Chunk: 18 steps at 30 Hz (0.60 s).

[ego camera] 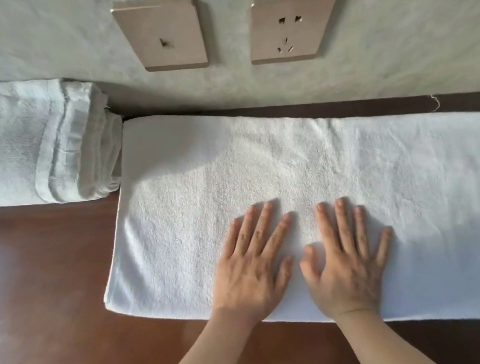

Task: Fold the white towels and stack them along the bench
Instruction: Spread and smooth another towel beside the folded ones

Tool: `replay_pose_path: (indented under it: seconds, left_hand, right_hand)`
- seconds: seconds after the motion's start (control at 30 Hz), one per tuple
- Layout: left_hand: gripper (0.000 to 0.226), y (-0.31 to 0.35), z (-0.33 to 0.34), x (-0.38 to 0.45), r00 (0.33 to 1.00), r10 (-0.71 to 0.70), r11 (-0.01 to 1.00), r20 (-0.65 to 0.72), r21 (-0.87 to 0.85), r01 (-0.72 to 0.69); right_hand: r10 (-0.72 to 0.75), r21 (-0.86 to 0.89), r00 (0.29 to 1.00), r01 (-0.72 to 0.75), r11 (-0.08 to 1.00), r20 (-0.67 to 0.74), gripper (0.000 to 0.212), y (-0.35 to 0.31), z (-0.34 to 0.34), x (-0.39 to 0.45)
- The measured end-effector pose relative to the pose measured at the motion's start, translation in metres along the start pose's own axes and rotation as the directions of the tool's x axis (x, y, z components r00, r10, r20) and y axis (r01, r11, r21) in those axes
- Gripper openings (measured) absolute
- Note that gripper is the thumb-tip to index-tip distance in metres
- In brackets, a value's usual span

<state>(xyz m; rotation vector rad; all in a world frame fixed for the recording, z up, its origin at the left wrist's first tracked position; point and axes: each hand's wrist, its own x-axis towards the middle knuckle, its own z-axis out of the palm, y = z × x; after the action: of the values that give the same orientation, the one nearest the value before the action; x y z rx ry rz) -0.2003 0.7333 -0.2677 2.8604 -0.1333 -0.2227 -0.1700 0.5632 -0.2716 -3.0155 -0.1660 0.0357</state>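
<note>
While both hands, left hand [248, 267] and right hand [345, 262], lie flat with fingers spread, they're pressing the white towel [293, 181] under them on the desk [47, 283]; folded towels [28, 139] sit off left.

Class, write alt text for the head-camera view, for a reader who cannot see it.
Both hands, left hand and right hand, press flat, fingers spread, on a long white towel lying on a brown bench. A stack of folded towels sits left, below two wall sockets.
</note>
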Motion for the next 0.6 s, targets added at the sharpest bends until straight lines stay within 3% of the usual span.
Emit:
replay_pose_path:
  seconds: [0.47, 0.6]
  left_hand:
    - [0.067, 0.002, -0.001, 0.005, 0.999, -0.021, 0.996, 0.038, 0.082, 0.018]
    - [0.063, 0.022, 0.004, 0.015, 0.988, -0.128, 0.992, -0.089, -0.017, 0.126]
  right_hand:
    - [-0.011, 0.076, 1.0, 0.009, 0.997, 0.028, 0.067, -0.001, -0.003, -0.001]
    - [-0.024, 0.228, 0.999, 0.018, 0.973, 0.024, 0.053, 0.018, -0.016, 0.013]
